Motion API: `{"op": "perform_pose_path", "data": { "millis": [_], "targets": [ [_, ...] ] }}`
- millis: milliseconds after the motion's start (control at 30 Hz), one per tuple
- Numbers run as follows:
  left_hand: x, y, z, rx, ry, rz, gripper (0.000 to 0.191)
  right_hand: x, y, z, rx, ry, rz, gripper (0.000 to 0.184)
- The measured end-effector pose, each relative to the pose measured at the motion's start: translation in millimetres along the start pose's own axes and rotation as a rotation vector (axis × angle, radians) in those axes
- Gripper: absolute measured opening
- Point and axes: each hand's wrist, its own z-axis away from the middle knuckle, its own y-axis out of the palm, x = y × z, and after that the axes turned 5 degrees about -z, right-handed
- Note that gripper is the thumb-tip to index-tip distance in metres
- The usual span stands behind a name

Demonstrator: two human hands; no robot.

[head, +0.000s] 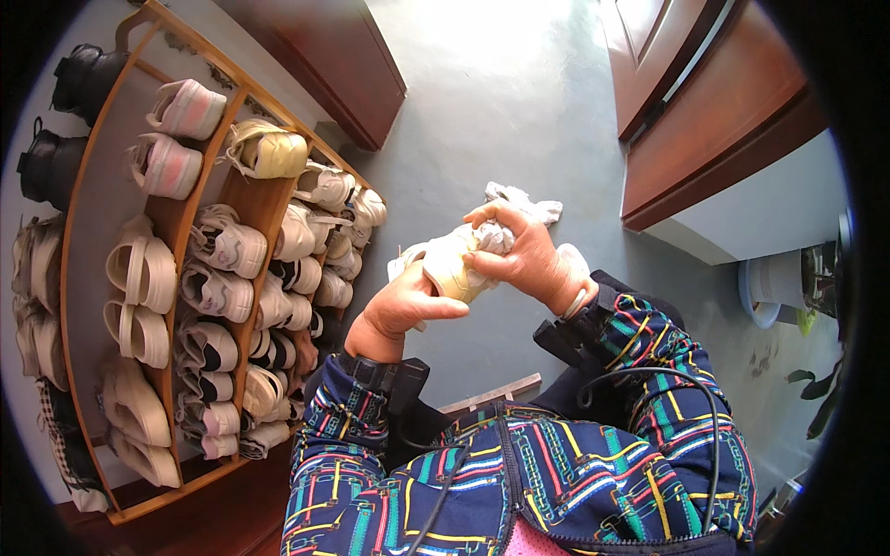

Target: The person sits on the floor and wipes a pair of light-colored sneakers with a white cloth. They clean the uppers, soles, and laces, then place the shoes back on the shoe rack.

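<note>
A cream and pale yellow sneaker is held up above the grey floor, in front of my body. My left hand grips it with the fingers partly in its opening and the thumb extended. Against the sneaker's yellow part, my right hand pinches a crumpled greyish-white cloth or wipe between thumb and fingers. Just beyond that hand shows more crumpled white material; whether it joins the held piece cannot be told. A rounded white thing is partly hidden behind my right wrist.
To the left stands a wooden shoe rack filled with several pairs. A matching yellow sneaker sits on it. Brown wooden panels and a brown door flank the floor. A white bucket stands right; a slatted wooden piece lies near my lap.
</note>
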Motion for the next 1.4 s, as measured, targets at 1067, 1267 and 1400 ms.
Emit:
{"op": "perform_pose_path", "data": {
  "millis": [1067,1267,1400],
  "targets": [
    [30,6,-4,-0.226,-0.083,0.002,0.074,9,5,-6,-0.002,-0.327,0.589,0.023],
    [25,7,-9,-0.200,-0.085,0.039,0.072,5,3,-4,0.020,-0.398,0.504,0.025],
    [27,13,-6,-0.159,-0.162,0.001,0.065,-2,9,0,0.065,-0.377,0.620,0.024]
  ]
}}
